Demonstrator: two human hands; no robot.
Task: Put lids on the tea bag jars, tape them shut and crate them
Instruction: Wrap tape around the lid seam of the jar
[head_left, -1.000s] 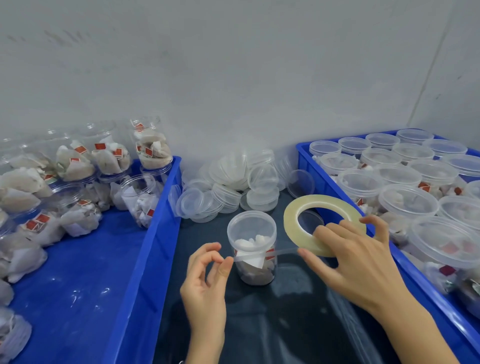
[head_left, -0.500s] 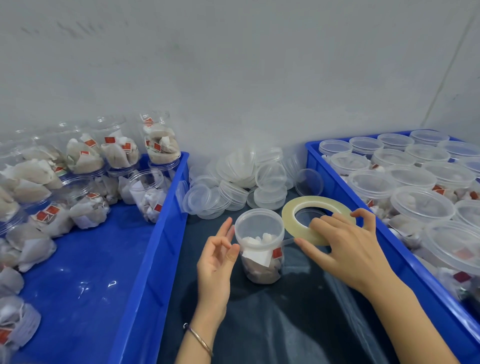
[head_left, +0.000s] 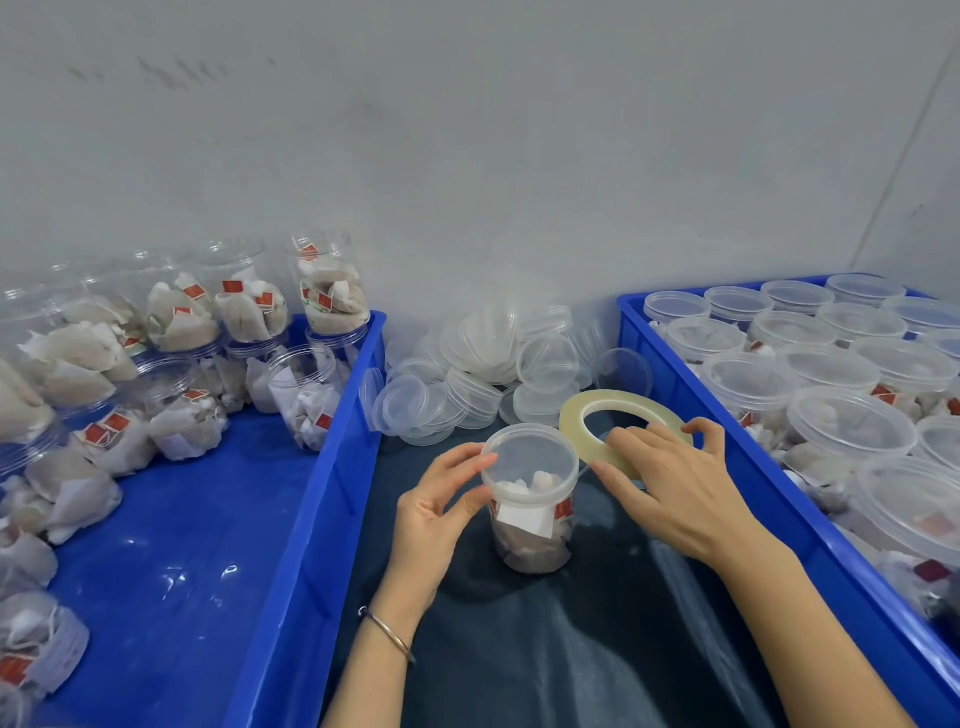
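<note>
while left hand grips lidded clear tea bag jar, right hand holds yellowish tape roll beside it: taping step; next, wrap tape round the lid seam

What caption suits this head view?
Left hand steadies a lidded jar while right hand holds the tape roll.
</note>
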